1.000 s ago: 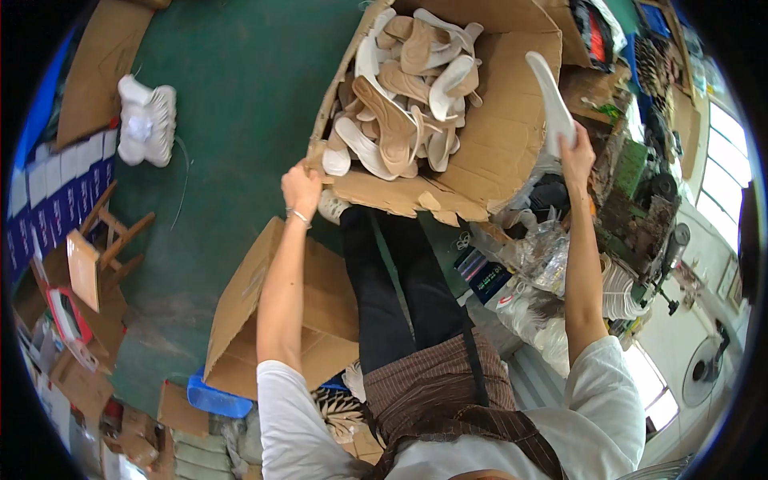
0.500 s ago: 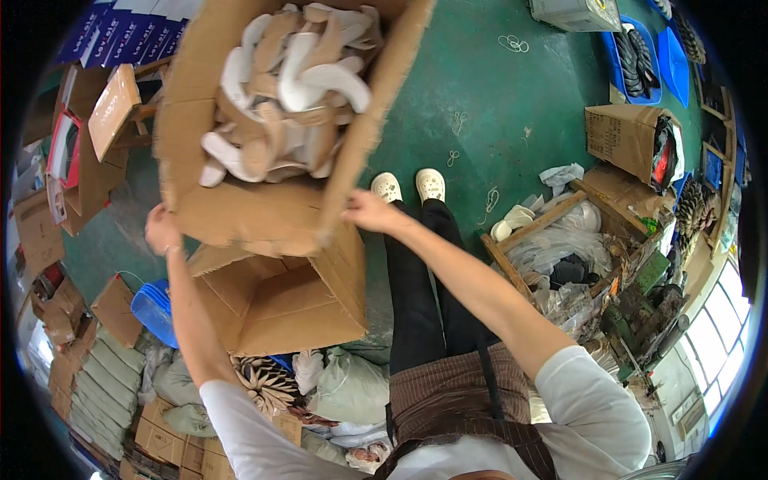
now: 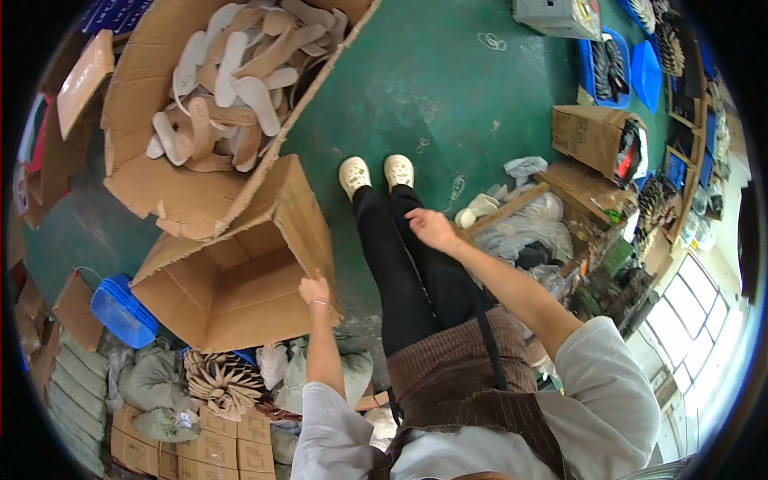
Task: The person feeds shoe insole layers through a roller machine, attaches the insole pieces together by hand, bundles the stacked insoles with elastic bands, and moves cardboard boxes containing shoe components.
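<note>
A large open cardboard box (image 3: 188, 200) full of white and tan shoe insoles (image 3: 232, 80) stands at the upper left. Just below it a second cardboard box (image 3: 248, 300) lies with its open side facing me and nothing visible inside. My left hand (image 3: 314, 290) is closed at the right edge of this lower box, its fingers partly hidden. Over my thigh, away from both boxes, my right hand (image 3: 432, 230) has its fingers curled in, and nothing shows in them.
A wooden frame (image 3: 504, 210) holding clear plastic bags lies right of my legs. Beyond it stand a cardboard carton (image 3: 588, 136) and a blue bin (image 3: 606, 68) of dark soles. Stacked blue trays (image 3: 124, 310), sacks (image 3: 164, 384) and bundled soles (image 3: 220, 384) are at lower left.
Both hands have left the rim of the full box. My left hand moved right and down to the lower box's edge, and my right hand moved right. The view has shifted.
</note>
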Available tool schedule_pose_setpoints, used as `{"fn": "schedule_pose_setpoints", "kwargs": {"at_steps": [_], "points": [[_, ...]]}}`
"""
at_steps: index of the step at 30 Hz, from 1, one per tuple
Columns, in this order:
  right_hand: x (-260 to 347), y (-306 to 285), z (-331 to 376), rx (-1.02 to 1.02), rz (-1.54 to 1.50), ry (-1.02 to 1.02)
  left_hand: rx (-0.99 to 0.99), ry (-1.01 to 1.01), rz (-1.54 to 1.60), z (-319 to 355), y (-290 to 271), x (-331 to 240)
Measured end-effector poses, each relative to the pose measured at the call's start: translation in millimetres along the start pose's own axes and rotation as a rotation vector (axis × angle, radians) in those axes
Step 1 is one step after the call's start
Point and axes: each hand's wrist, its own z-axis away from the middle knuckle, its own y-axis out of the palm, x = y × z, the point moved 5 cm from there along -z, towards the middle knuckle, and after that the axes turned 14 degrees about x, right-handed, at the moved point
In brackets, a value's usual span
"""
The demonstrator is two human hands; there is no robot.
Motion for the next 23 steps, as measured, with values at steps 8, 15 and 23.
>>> {"fn": "schedule_pose_setpoints", "kwargs": {"at_steps": [8,15,23], "points": [[-76,-16,93,-0.089,-0.007,0.066,-0.013,0.314,-0.108,40,-30,9],[-27,97,167,0.346,-0.059,-0.276,0.044,0.642,-0.041,104,-43,-88],[-62,31,226,-0.224,-0.307,-0.143,0.223,0.711,-0.023,181,39,-287]]}}
